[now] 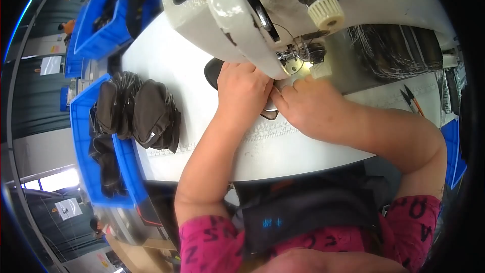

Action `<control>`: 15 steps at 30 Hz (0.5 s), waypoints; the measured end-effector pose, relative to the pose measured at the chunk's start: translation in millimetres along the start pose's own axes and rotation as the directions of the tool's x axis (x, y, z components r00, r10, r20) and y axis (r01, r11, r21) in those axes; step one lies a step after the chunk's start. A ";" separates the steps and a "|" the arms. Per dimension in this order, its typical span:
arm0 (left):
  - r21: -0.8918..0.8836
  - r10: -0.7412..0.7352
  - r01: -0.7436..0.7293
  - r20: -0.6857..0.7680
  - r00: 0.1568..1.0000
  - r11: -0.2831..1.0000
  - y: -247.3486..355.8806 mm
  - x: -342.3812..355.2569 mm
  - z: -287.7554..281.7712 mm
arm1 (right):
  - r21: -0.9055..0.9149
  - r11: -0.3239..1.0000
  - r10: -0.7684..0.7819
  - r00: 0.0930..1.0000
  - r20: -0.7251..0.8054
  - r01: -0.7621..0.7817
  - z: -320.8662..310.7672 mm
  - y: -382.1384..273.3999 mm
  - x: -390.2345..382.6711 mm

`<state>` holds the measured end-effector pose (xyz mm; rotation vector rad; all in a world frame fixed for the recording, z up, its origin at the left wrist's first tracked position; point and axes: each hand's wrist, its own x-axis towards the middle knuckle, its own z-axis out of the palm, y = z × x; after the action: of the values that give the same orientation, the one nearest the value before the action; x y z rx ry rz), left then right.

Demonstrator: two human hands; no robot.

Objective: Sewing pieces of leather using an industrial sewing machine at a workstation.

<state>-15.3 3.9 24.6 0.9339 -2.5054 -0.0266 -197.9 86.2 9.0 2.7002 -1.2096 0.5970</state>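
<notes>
Black piece (212, 74) under curled left fingers (246, 69), right fingers (288, 93).

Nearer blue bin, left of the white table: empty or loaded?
Loaded: dark pieces lie inside the blue bin. Whether it's full to the bottom, I cannot tell.

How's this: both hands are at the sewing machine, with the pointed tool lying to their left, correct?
Wrong side: the head view shows the pointed tool lying to the right of the left hand and right hand, both at the sewing machine.
</notes>
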 end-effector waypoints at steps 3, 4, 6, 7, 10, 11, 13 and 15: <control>-0.040 0.030 -0.031 -0.024 0.999 0.999 -5.4 -0.3 1.7 | 0.003 1.000 -0.001 0.997 0.080 0.000 -2.1 0.5 0.0; -0.101 -0.013 0.010 -0.036 0.999 0.995 -5.6 -0.4 1.7 | -0.014 1.000 -0.009 0.998 0.062 0.010 -2.1 0.5 0.1; -0.193 -0.220 0.248 0.159 0.963 0.949 -5.7 4.1 -8.0 | -0.033 0.999 -0.019 0.999 0.047 0.020 -1.9 1.4 1.1; -0.235 -0.383 0.481 0.364 0.849 0.845 -2.6 9.6 -14.2 | -0.047 0.998 -0.028 0.998 0.048 0.030 -2.3 2.6 1.9; -0.378 -0.367 0.473 0.321 0.873 0.796 -12.9 10.9 -8.8 | -0.117 0.990 -0.086 0.995 -0.044 0.080 2.3 6.5 9.8; -0.470 -0.287 0.361 0.222 0.932 0.806 -19.4 7.5 -3.6 | -0.174 0.979 -0.132 0.983 -0.131 0.109 4.5 6.6 12.5; -0.491 -0.279 0.339 0.194 0.941 0.802 -17.6 9.9 -5.3 | -0.196 0.972 -0.146 0.985 -0.088 0.127 4.4 3.5 14.5; -0.533 -0.334 0.473 0.340 0.879 0.702 -21.7 11.0 -3.7 | -0.220 0.965 -0.158 0.986 -0.049 0.144 6.4 1.1 17.7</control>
<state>-7.6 -19.2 28.7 1.2107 -2.1658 -1.0686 -186.1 71.5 10.2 2.5396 -0.9790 0.4978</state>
